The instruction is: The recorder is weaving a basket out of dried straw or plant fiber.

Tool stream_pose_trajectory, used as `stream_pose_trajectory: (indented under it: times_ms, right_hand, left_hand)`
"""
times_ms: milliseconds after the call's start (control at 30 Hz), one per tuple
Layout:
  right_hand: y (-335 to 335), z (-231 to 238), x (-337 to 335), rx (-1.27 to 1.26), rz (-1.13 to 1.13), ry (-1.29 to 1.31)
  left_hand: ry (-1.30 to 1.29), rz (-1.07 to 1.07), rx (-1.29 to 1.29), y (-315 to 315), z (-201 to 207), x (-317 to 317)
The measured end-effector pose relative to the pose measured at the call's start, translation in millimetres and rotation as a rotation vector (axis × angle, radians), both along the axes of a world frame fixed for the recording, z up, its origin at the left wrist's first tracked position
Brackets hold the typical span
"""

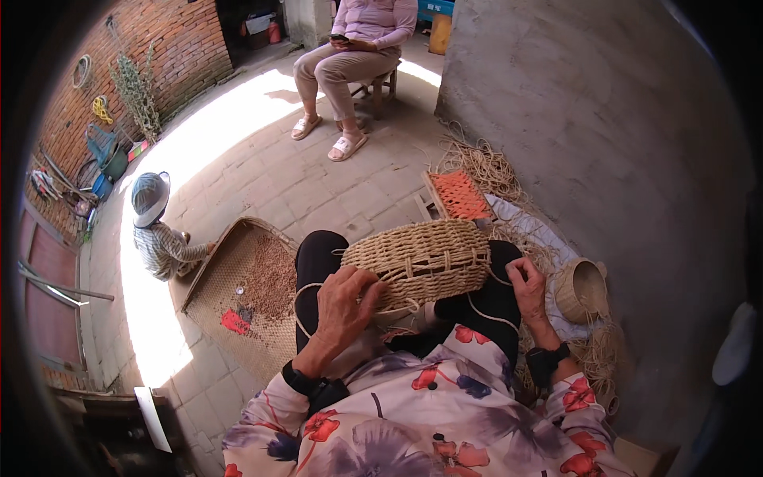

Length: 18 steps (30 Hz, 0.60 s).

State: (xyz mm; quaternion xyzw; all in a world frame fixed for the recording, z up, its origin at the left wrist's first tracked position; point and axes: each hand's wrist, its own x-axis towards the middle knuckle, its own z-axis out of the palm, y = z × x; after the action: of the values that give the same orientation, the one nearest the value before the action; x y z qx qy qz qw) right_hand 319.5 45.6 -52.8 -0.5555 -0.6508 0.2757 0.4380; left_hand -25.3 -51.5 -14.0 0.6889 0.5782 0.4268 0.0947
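Head view: the two hands are apart, one on each side of a woven basket [429, 250] that lies across the lap. The left hand [342, 306] touches the basket's near left side with thumb and fingers; how firmly it grips, I cannot tell. The right hand [527, 290] is off the basket, just beyond its right end, thumb and fingertips pinched together on a thin pale cord [494, 316]. More cord loops beside the left wrist. Both wrists wear dark bands, below floral sleeves.

Left of the left hand, a wide woven tray [208, 298] lies on the paving with reddish-brown grains [274, 274] and a red scrap [234, 321] on it. Right of the right hand, a small round basket [568, 292] lies tipped on a white sheet [548, 238] among loose strands. Ahead of the hands, past the woven basket, is a low stool with an orange woven seat [459, 195]. Beyond the tray, a person in a brimmed hat [163, 246] reaches to its rim. Farther ahead, another person [369, 48] sits holding a phone, and a brick wall [179, 40] stands far left.
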Motion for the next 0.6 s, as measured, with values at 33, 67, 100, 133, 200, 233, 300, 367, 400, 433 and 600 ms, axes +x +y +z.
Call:
stream_pose_trajectory:
  times_ms: [33,67,100,133,200,233,300,367,400,433,600]
  right_hand:
    - [-3,7,-3,0.014,0.070,-0.047]
    - [-5,13,-5,0.028,0.142,-0.094]
    - [-7,15,-7,0.025,0.199,-0.134]
    - [-8,19,-6,0.027,0.197,-0.129]
    - [-10,27,-6,0.287,0.285,-0.460]
    - [-12,28,-5,0.276,0.276,-0.483]
    - [-9,24,-3,0.267,0.261,-0.479]
    - [-9,23,-3,0.257,0.244,-0.477]
    - [-8,24,-4,0.280,0.246,-0.527]
    - [-8,24,-4,0.303,0.245,-0.579]
    - [3,2,9,0.017,0.181,-0.082]
  left_hand:
    - [-0.039,0.006,-0.015,-1,1,-1]
    - [-0.077,0.014,-0.031,-1,2,-3]
    - [-0.062,0.015,0.034,0,1,-5]
    - [-0.056,0.013,0.036,1,0,-9]
    - [-0.024,0.042,-0.013,-2,-3,-17]
    - [-0.003,0.063,-0.029,-4,-2,-20]
    - [0.040,0.036,-0.057,-7,-1,-26]
    - [0.080,0.006,-0.086,-11,-1,-30]
    - [0.075,-0.044,-0.147,-13,-1,-31]
    - [0.070,-0.096,-0.207,-13,0,-32]
    - [-0.300,-0.254,-0.190,-11,9,-25]
